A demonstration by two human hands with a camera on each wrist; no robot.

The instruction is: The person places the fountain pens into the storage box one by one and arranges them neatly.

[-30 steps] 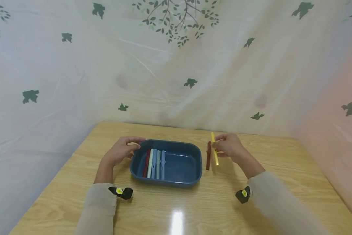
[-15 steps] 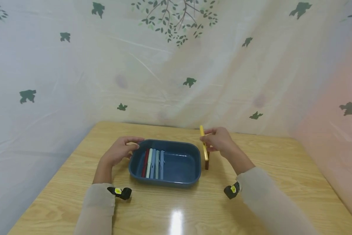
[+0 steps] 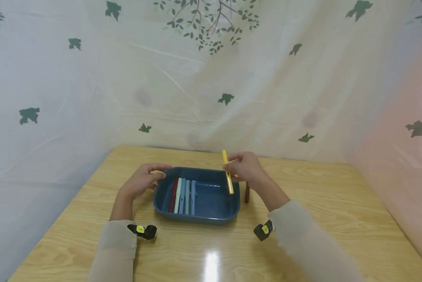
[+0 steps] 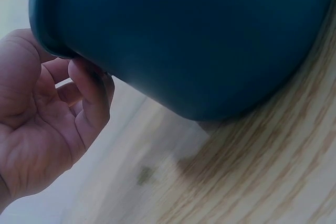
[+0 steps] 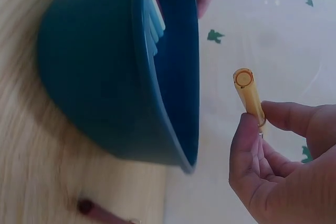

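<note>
My right hand (image 3: 247,169) pinches a yellow pen (image 3: 229,179) between thumb and fingers, above the right part of a dark blue container (image 3: 211,219). The pen is tilted, and one round end faces the camera in the right wrist view. At the container's left end, my left hand (image 3: 144,182) holds the rim, with the thumb on top and fingers curled against the outer wall (image 4: 157,40) in the left wrist view. Inside the container, several pens lie side by side at the left: a dark red pen (image 3: 173,196), a pale green pen (image 3: 177,196) and bluish ones.
A brown-red pen (image 3: 247,193) lies on the wooden table (image 3: 320,223) just right of the container, partly hidden behind my right hand. Behind the table hangs a pale curtain (image 3: 183,109) with green bird and leaf prints.
My right hand has carried the yellow pen leftward, from beside the brown-red pen to over the container. My left hand stays at the rim.
</note>
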